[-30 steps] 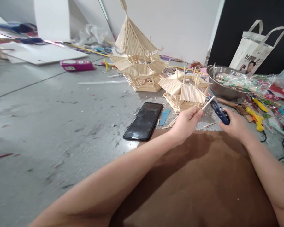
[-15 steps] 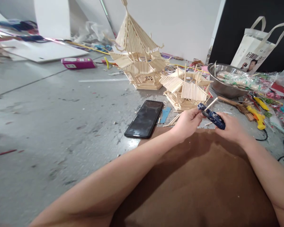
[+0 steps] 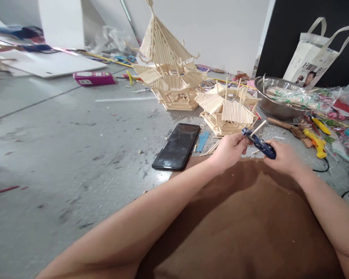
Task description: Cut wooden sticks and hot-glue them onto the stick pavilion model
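My left hand (image 3: 232,146) pinches a thin wooden stick (image 3: 259,128) that slants up to the right. Closed around a dark blue, pale-flecked hand cutter (image 3: 261,145) is my right hand (image 3: 282,155). The cutter's far end meets the stick close to my left fingertips; its blade cannot be made out. Just beyond both hands stands a small roofed pavilion model of wooden sticks (image 3: 228,112), with upright posts poking above its roof. Several loose sticks (image 3: 211,148) lie beside my left hand. A brown board (image 3: 250,217) lies beneath my forearms.
A black phone (image 3: 177,147) and a blue strip (image 3: 203,141) lie left of my hands. Behind rises a taller stick pagoda (image 3: 174,83). To the right are a metal bowl (image 3: 275,110) with bagged sticks, a yellow glue gun (image 3: 316,144) with its cord, and scattered scraps.
The view has shifted very slightly. Both hands, the stick and the cutter keep nearly the same position and grip.
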A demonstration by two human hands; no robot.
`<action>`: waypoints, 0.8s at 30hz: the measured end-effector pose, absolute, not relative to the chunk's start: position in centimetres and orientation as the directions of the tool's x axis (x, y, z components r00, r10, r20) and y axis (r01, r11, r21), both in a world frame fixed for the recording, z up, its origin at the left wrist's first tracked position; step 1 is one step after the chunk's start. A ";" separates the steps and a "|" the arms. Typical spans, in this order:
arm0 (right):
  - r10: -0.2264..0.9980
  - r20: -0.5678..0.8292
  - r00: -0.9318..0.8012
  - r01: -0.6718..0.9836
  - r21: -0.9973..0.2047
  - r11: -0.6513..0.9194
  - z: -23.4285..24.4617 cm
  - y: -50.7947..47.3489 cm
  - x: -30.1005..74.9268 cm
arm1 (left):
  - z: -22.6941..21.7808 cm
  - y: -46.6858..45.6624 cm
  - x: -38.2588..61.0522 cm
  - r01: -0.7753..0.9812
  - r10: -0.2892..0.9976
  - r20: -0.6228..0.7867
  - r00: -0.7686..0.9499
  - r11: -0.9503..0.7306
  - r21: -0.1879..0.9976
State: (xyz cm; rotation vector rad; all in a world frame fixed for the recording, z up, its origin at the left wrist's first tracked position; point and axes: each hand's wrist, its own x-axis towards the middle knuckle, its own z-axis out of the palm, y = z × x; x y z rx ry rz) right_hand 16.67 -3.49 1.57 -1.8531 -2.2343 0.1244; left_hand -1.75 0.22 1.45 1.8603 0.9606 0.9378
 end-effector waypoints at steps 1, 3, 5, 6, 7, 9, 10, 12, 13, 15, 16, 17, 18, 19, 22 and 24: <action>0.979 0.121 -0.164 0.960 -0.208 0.187 1.5 -3.5 16.6 | 1.4 0.2 -1.7 0.256 0.870 0.239 0.431 -0.372 0.892; 0.982 0.106 -0.154 0.965 -0.199 0.173 1.4 -3.5 16.6 | 1.4 0.3 -1.7 0.256 0.869 0.241 0.433 -0.375 0.891; 0.985 0.092 -0.143 0.966 -0.203 0.159 1.4 -3.6 16.5 | 1.2 0.3 -1.7 0.259 0.868 0.246 0.431 -0.380 0.888; 0.987 0.086 -0.137 0.966 -0.209 0.153 1.4 -3.6 16.5 | 1.1 0.3 -1.7 0.258 0.869 0.252 0.426 -0.383 0.887; 0.988 0.080 -0.130 0.966 -0.216 0.145 1.4 -3.6 16.4 | 1.0 0.3 -1.7 0.254 0.870 0.259 0.419 -0.387 0.886; 0.991 0.074 -0.112 0.967 -0.221 0.125 1.5 -3.7 16.3 | 0.8 0.3 -1.6 0.233 0.875 0.279 0.396 -0.390 0.891; 0.992 0.071 -0.102 0.969 -0.219 0.115 1.5 -3.7 16.2 | 0.6 0.4 -1.6 0.219 0.878 0.290 0.380 -0.390 0.894; 0.994 0.069 -0.087 0.972 -0.215 0.100 1.4 -3.7 16.1 | 0.3 0.4 -1.4 0.198 0.889 0.308 0.340 -0.388 0.900; 0.994 0.068 -0.083 0.972 -0.214 0.096 1.4 -3.7 16.0 | 0.1 0.4 -1.4 0.200 0.895 0.312 0.319 -0.385 0.901; 0.995 0.069 -0.078 0.973 -0.214 0.091 1.2 -3.7 15.9 | -0.2 0.5 -1.3 0.230 0.907 0.315 0.280 -0.382 0.895; 0.995 0.068 -0.078 0.972 -0.216 0.091 1.2 -3.6 15.8 | -0.3 0.5 -1.3 0.246 0.910 0.318 0.266 -0.383 0.890; 0.995 0.063 -0.078 0.972 -0.219 0.090 1.1 -3.6 15.8 | -0.4 0.5 -1.3 0.258 0.911 0.323 0.256 -0.386 0.886; 0.995 0.057 -0.077 0.972 -0.220 0.088 1.1 -3.6 15.7 | -0.5 0.5 -1.3 0.262 0.910 0.328 0.253 -0.390 0.883; 0.996 0.051 -0.078 0.971 -0.223 0.087 1.1 -3.5 15.6 | -0.6 0.6 -1.3 0.256 0.908 0.333 0.256 -0.396 0.882; 0.994 0.051 -0.097 0.964 -0.245 0.106 1.2 -3.6 15.6 | -0.7 0.7 -1.3 0.172 0.893 0.342 0.293 -0.401 0.900; 0.992 0.070 -0.108 0.958 -0.258 0.123 1.2 -3.6 15.8 | -0.7 0.7 -1.3 0.085 0.880 0.345 0.326 -0.391 0.917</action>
